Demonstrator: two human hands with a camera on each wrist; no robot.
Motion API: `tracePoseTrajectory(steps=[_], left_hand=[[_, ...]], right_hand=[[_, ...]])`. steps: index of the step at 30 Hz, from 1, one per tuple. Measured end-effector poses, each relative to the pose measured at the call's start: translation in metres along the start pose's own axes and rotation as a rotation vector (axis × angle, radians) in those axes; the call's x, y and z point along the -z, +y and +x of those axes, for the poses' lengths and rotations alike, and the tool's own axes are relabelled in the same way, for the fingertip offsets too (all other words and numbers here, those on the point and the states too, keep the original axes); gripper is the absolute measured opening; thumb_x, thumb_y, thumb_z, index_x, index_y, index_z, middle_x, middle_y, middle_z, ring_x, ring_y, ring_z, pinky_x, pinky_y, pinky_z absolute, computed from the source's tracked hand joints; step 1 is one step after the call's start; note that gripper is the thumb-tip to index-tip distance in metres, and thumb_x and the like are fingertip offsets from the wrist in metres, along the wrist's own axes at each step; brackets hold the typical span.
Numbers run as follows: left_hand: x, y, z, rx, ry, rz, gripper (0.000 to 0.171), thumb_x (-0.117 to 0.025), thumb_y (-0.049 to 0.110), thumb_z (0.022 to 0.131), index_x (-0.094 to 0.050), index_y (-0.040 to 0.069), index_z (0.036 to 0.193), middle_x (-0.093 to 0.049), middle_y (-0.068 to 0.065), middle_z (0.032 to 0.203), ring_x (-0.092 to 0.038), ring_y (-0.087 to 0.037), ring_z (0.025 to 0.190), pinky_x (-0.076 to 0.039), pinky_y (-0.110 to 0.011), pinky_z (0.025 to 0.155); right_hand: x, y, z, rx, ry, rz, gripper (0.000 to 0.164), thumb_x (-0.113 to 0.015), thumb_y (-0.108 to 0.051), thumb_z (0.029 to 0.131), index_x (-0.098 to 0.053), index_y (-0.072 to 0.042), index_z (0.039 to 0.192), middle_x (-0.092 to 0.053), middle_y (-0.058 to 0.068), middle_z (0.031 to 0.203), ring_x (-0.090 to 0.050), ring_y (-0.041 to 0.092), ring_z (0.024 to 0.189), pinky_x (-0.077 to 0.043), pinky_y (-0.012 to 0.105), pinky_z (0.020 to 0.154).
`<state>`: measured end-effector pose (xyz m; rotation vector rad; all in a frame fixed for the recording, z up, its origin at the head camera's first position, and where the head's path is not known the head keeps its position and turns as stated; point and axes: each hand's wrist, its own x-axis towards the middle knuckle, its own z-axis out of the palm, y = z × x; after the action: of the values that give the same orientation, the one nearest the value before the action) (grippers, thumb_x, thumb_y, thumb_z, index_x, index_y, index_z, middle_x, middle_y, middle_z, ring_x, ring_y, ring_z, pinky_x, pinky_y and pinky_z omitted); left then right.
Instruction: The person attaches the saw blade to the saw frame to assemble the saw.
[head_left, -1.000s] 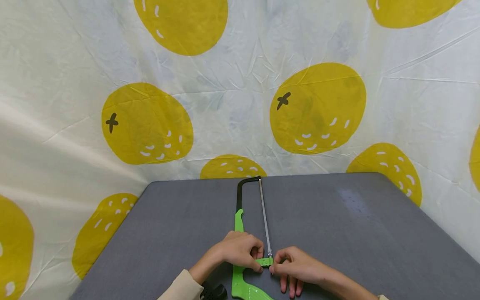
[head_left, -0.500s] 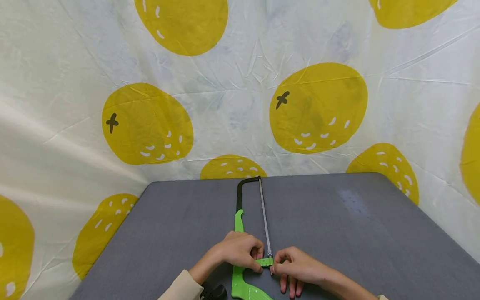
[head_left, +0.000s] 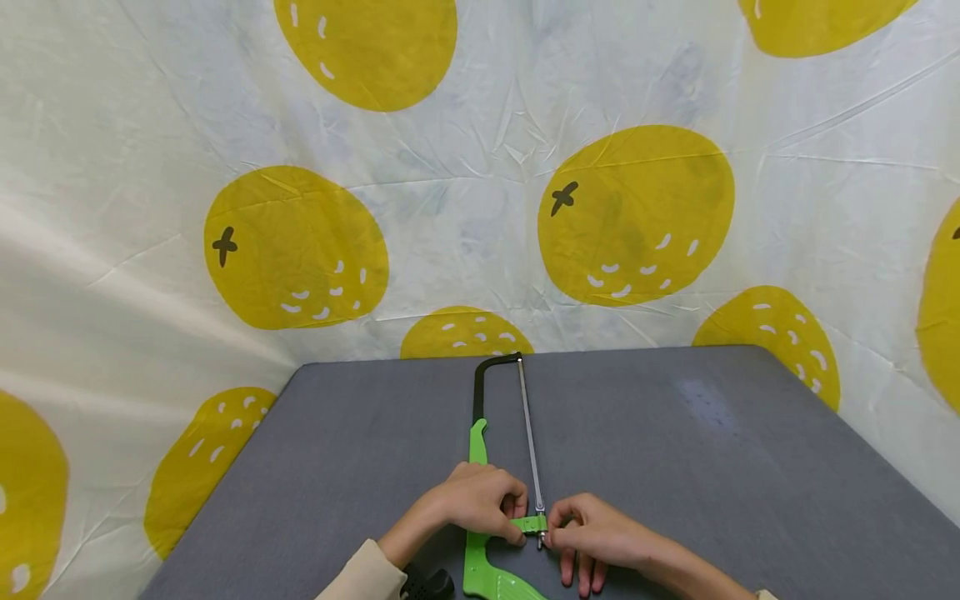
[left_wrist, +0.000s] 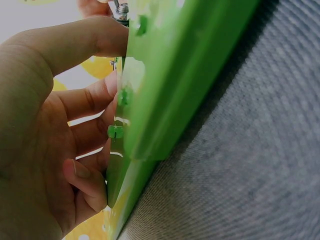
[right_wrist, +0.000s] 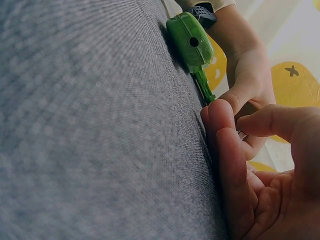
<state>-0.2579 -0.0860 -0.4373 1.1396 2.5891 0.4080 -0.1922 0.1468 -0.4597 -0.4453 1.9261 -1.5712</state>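
Observation:
A hacksaw with a bright green handle (head_left: 495, 575), a black bow (head_left: 480, 392) and a thin silver blade (head_left: 530, 433) lies on the grey table, its far end pointing away from me. My left hand (head_left: 483, 498) grips the green frame near the handle, thumb on one side and fingers on the other in the left wrist view. At the blade's near end a small metal wing nut (head_left: 542, 541) sticks out behind the green blade holder (head_left: 531, 524). The thumb and forefinger of my right hand (head_left: 596, 533) pinch at this nut; in the right wrist view they largely hide it.
The grey table (head_left: 675, 467) stretches out around the saw. Behind it and at both sides hangs a pale cloth (head_left: 465, 233) printed with yellow fruit. A black wrist device (head_left: 429, 585) shows beside the left sleeve.
The right fingertips have shifted slightly at the wing nut, and more of the nut shows now. The left hand and the hacksaw have stayed in place.

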Motion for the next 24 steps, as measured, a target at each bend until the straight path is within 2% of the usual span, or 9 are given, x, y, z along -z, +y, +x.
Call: tracePoseTrajectory(steps=[24], left_hand=[[0.0014, 0.0005, -0.0001, -0.011, -0.005, -0.008, 0.023, -0.084, 0.043, 0.079, -0.063, 0.035, 0.078, -0.054, 0.022, 0.067, -0.049, 0.001, 0.055, -0.039, -0.023, 0.053]], right_hand=[[-0.0008, -0.0034, -0.0009, 0.005, -0.01, -0.006, 0.014, -0.06, -0.012, 0.097, -0.065, 0.0, 0.098, -0.068, 0.002, 0.064, -0.061, 0.003, 0.043, -0.046, 0.02, 0.039]])
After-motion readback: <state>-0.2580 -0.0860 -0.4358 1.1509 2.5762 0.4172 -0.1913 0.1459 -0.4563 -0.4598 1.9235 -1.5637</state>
